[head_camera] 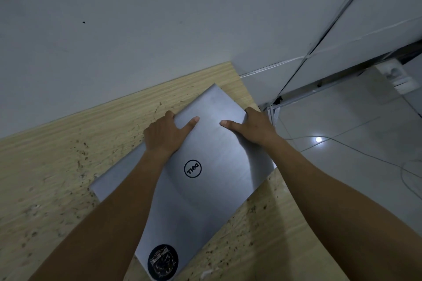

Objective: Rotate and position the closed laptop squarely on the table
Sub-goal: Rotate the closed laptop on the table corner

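Plenty of bare wooden table (57,166) lies open across the left and lower left of the frame, nothing standing on it there, and another clear strip runs along the lower right. The wall (114,29) closes off the table's far edge across the upper left, so no passage that way. The closed laptop (205,201) lies skewed across the middle, one corner jutting past the table's right edge, with the left hand (164,134) and right hand (253,126) clamped on its far end.

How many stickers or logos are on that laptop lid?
2: a round black-ringed logo near the middle of the closed silver laptop, and a round black sticker at its nearest corner. Arms may hide others.
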